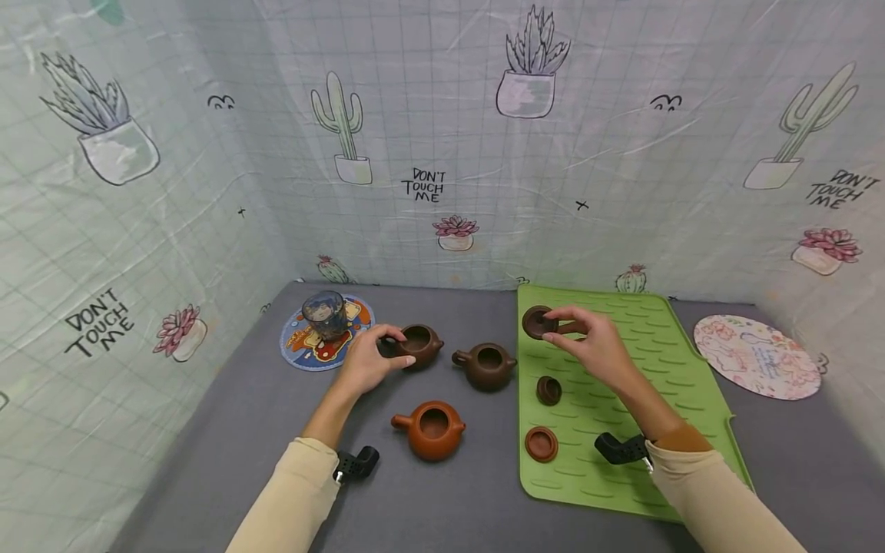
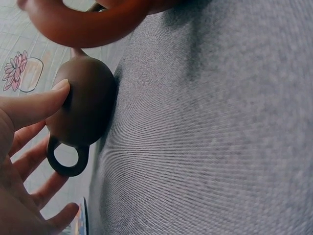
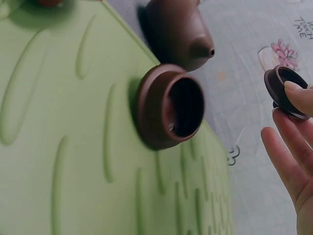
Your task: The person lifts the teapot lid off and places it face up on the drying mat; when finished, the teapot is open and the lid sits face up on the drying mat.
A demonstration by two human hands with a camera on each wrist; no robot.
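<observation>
Lid [image 1: 537,321] in right hand [image 1: 594,347] — teapot [image 1: 419,345] under left hand [image 1: 366,361]

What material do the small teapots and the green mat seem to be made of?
The three teapots, such as the orange-brown teapot, look like unglazed clay: matte, earthy brown, with no shine. The lid that the right hand holds looks the same. The green mat appears to be soft silicone or rubber: uniform colour, moulded raised ridges and a raised rim.

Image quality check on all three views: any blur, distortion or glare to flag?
Head view: wide-angle bend at the edges, even soft light, no glare, both hands sharp. Left wrist view: dark teapot sharp, orange teapot at the top edge soft. Right wrist view: lid on the green mat crisp, held lid slightly soft.
</observation>
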